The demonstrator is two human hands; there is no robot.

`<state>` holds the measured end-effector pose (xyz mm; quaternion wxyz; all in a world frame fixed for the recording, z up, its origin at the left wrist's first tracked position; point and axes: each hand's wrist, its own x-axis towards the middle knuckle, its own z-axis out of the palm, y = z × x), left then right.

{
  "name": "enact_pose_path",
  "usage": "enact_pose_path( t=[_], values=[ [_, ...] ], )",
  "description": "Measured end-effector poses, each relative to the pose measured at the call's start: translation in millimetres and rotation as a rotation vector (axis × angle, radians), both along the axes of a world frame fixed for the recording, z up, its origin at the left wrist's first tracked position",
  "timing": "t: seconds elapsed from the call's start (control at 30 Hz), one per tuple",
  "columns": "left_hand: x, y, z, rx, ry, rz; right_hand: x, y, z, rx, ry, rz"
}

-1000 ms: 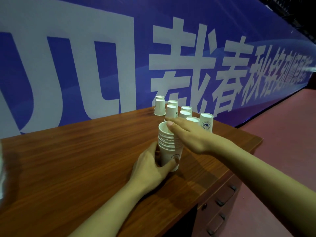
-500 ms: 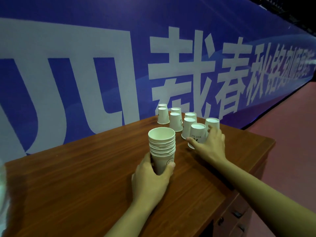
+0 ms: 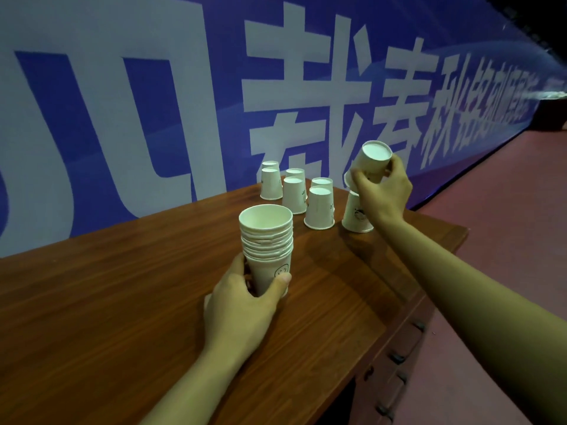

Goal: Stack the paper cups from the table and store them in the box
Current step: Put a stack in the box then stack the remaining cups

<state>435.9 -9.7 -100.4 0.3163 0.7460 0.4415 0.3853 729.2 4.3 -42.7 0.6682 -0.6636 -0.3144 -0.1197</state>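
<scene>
head view: the left hand [image 3: 242, 302] has its fingers wrapped round the foot of the upright stack [image 3: 266, 240] at the worktop's [image 3: 122, 302] middle. the right hand [image 3: 383, 191] pinches one lifted cup [image 3: 372, 161] at 1 o'clock, base toward the camera, tilted. to do this well, i'd turn it mouth-up, line it over the stack's rim and press it straight down while the left hand steadies. seven upturned cups [image 3: 319, 207] wait at 12 o'clock; one stands just under the right wrist, easily knocked. the worktop's right edge is near. no box shows.
</scene>
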Motion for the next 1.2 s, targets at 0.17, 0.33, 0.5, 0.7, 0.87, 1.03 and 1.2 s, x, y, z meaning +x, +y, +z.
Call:
enact_pose_path(
  t=[0.17,0.33,0.5,0.7,0.87,1.03,1.2],
  values=[
    [0.9,-0.9,1.9,-0.031,0.009,0.022,20.1,7.7,-9.1,-0.273,0.052,0.043],
    [1.2,1.5,0.7,-0.035,0.016,0.031,26.3,3.5,-49.5,-0.575,0.037,0.129],
    [1.5,1.6,0.9,-0.036,0.031,0.021,25.3,-4.4,-57.7,-0.594,0.055,0.169],
    [1.7,1.0,0.0,-0.016,0.015,0.037,6.9,-1.2,-40.4,-0.308,0.089,0.127],
    [2.3,4.6,-3.4,-0.001,0.027,0.046,-8.8,28.5,2.1,-0.123,0.033,0.153],
    [2.7,5.2,-2.8,0.009,0.03,0.039,-10.4,62.8,-8.9,-0.504,-0.072,0.229],
    [2.6,8.8,-7.1,0.026,0.054,0.059,-7.6,64.4,-59.1,-0.781,-0.088,0.197]
  ],
)
